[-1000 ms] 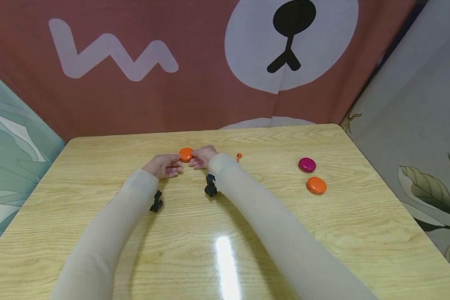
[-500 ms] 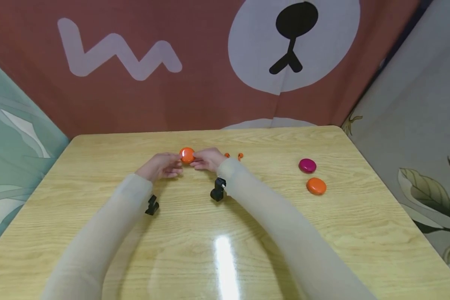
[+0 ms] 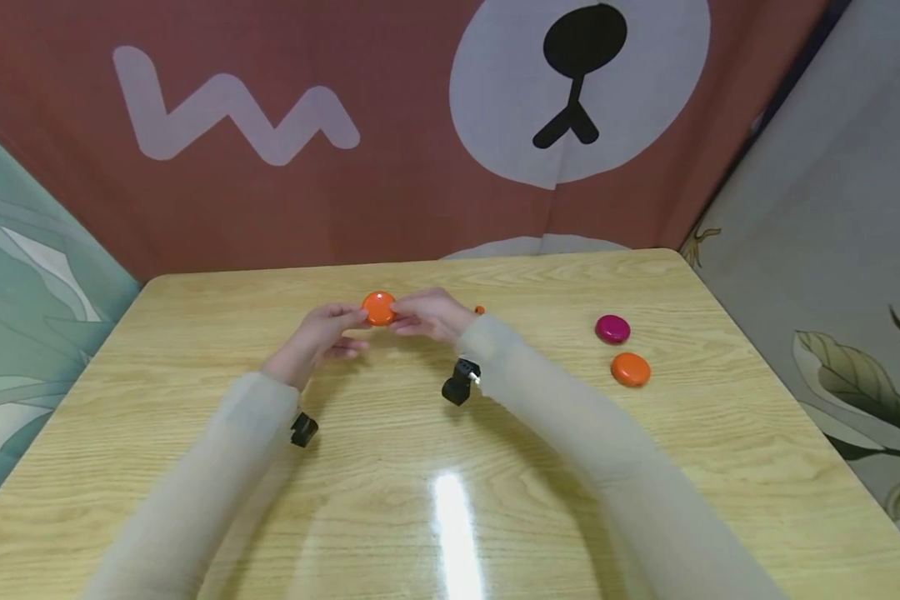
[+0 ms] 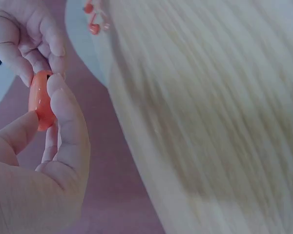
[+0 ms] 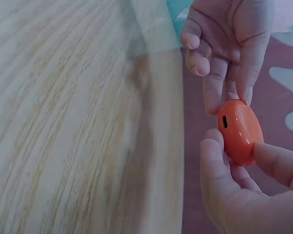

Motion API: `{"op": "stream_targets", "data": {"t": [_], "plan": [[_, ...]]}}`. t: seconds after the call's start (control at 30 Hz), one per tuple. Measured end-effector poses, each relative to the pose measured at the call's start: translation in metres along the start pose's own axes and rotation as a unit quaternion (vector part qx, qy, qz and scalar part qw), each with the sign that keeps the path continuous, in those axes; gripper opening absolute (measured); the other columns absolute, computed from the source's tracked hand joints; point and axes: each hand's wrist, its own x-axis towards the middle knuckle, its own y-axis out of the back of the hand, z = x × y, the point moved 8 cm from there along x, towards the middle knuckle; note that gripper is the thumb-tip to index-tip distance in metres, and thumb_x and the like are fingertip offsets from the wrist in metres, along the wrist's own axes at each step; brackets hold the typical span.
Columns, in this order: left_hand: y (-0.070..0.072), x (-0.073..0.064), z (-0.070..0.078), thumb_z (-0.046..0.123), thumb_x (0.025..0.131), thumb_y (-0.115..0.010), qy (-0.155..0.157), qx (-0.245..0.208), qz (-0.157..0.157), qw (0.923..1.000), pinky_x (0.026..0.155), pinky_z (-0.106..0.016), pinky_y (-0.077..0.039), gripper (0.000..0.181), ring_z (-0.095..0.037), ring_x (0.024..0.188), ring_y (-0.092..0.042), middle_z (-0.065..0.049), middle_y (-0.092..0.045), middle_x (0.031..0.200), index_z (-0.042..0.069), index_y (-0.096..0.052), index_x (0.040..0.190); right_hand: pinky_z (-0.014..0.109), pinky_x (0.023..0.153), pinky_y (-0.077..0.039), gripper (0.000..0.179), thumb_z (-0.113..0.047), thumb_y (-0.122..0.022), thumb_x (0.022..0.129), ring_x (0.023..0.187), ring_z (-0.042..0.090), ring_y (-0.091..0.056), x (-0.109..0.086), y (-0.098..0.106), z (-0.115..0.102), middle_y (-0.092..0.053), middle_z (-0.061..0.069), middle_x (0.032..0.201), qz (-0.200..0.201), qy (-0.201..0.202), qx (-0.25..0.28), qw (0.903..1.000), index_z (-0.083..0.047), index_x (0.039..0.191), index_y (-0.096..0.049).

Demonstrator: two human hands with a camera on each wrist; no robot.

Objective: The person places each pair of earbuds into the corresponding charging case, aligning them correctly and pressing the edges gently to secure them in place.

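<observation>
An orange round earbud charging case [image 3: 378, 308] is held between both hands above the far part of the table. My left hand [image 3: 322, 336] pinches its left edge between thumb and fingers. From the other side my right hand [image 3: 432, 314] pinches the right edge. A dark slot-shaped port shows on the case's [image 5: 240, 131] rim in the right wrist view. The lid appears closed. One orange earbud [image 3: 480, 309] peeks out behind the right wrist; in the left wrist view, earbuds [image 4: 94, 27] lie near the table edge.
On the right of the wooden table [image 3: 390, 500] lie a magenta round case [image 3: 612, 329] and another orange round case [image 3: 631, 369]. A reddish-brown cloth [image 3: 390, 200] hangs behind the far edge. Black wrist cameras [image 3: 461, 382] stick out below the wrists.
The case has shifted slightly right and its top has turned more toward the head camera. Both wrists have spread outward, and the right one now covers one of the earbuds.
</observation>
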Motion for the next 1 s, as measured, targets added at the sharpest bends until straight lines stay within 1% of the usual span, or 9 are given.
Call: {"op": "stream_targets", "data": {"t": [0.07, 0.17, 0.27, 0.33, 0.43, 0.53, 0.73, 0.87, 1.0], "plan": [[-0.002, -0.004, 0.002, 0.024, 0.102, -0.052, -0.010, -0.003, 0.001, 0.9999, 0.059, -0.017, -0.052, 0.047, -0.007, 0.064, -0.065, -0.024, -0.048, 0.140, -0.002, -0.041, 0.139, 0.035, 0.091, -0.051, 0.029, 0.000, -0.060, 0.095, 0.109, 0.036, -0.062, -0.005, 0.001, -0.002, -0.066, 0.022, 0.105, -0.006, 0.006, -0.007, 0.9999, 0.011, 0.122, -0.060], [-0.005, -0.010, 0.004, 0.024, 0.102, -0.053, -0.021, 0.000, 0.002, 0.9998, 0.059, -0.017, -0.052, 0.047, -0.005, 0.064, -0.066, -0.024, -0.049, 0.139, -0.003, -0.042, 0.139, 0.039, 0.094, -0.049, 0.030, -0.001, -0.060, 0.095, 0.096, 0.031, -0.066, -0.012, 0.002, -0.005, -0.066, 0.024, 0.108, -0.015, 0.015, -0.015, 0.9997, 0.011, 0.123, -0.058], [-0.007, -0.014, 0.006, 0.024, 0.101, -0.055, -0.026, 0.003, 0.004, 0.9996, 0.060, -0.018, -0.053, 0.047, -0.006, 0.065, -0.066, -0.024, -0.051, 0.138, -0.004, -0.044, 0.137, 0.042, 0.096, -0.048, 0.031, 0.000, -0.059, 0.095, 0.080, 0.023, -0.066, -0.017, 0.003, -0.007, -0.066, 0.023, 0.103, -0.022, 0.021, -0.014, 0.9994, 0.012, 0.123, -0.057], [-0.008, -0.017, 0.007, 0.025, 0.100, -0.056, -0.030, 0.007, 0.006, 0.9995, 0.060, -0.019, -0.053, 0.047, -0.006, 0.066, -0.067, -0.023, -0.052, 0.136, -0.004, -0.045, 0.136, 0.043, 0.097, -0.047, 0.031, 0.000, -0.059, 0.095, 0.075, 0.020, -0.065, -0.020, 0.003, -0.009, -0.067, 0.020, 0.099, -0.025, 0.023, -0.017, 0.9993, 0.013, 0.123, -0.057], [-0.009, -0.020, 0.008, 0.025, 0.100, -0.058, -0.037, 0.012, 0.011, 0.9992, 0.059, -0.018, -0.053, 0.045, -0.006, 0.064, -0.066, -0.022, -0.055, 0.133, -0.004, -0.048, 0.133, 0.044, 0.098, -0.046, 0.029, -0.001, -0.059, 0.096, 0.075, 0.019, -0.065, -0.025, 0.004, -0.010, -0.066, 0.016, 0.093, -0.030, 0.025, -0.025, 0.9989, 0.013, 0.122, -0.058], [-0.012, -0.024, 0.009, 0.024, 0.099, -0.058, -0.046, 0.019, 0.014, 0.9987, 0.057, -0.017, -0.052, 0.045, -0.005, 0.063, -0.066, -0.022, -0.057, 0.130, -0.005, -0.049, 0.132, 0.046, 0.099, -0.045, 0.026, 0.000, -0.059, 0.096, 0.076, 0.019, -0.065, -0.029, 0.006, -0.010, -0.066, 0.015, 0.091, -0.035, 0.029, -0.027, 0.9986, 0.012, 0.119, -0.058], [-0.021, -0.031, 0.008, 0.023, 0.099, -0.059, -0.057, 0.030, 0.013, 0.9979, 0.059, -0.019, -0.053, 0.044, -0.007, 0.062, -0.065, -0.021, -0.061, 0.126, -0.005, -0.051, 0.132, 0.045, 0.097, -0.046, 0.027, -0.001, -0.058, 0.096, 0.077, 0.019, -0.067, -0.038, 0.012, -0.008, -0.068, 0.020, 0.101, -0.048, 0.043, -0.058, 0.9963, 0.011, 0.120, -0.058], [-0.027, -0.036, 0.008, 0.022, 0.099, -0.059, -0.061, 0.022, 0.008, 0.9978, 0.059, -0.020, -0.053, 0.044, -0.008, 0.062, -0.066, -0.019, -0.063, 0.124, -0.003, -0.050, 0.134, 0.043, 0.095, -0.049, 0.030, -0.001, -0.058, 0.096, 0.078, 0.018, -0.067, -0.047, 0.015, -0.008, -0.066, 0.023, 0.109, -0.051, 0.048, -0.075, 0.9947, 0.012, 0.123, -0.056], [-0.032, -0.040, 0.010, 0.023, 0.099, -0.058, -0.065, 0.016, 0.010, 0.9977, 0.058, -0.019, -0.053, 0.044, -0.009, 0.063, -0.067, -0.019, -0.063, 0.123, -0.002, -0.049, 0.135, 0.045, 0.096, -0.047, 0.030, -0.001, -0.058, 0.096, 0.078, 0.018, -0.067, -0.055, 0.018, -0.011, -0.065, 0.026, 0.113, -0.054, 0.057, -0.086, 0.9932, 0.013, 0.123, -0.056]]}}
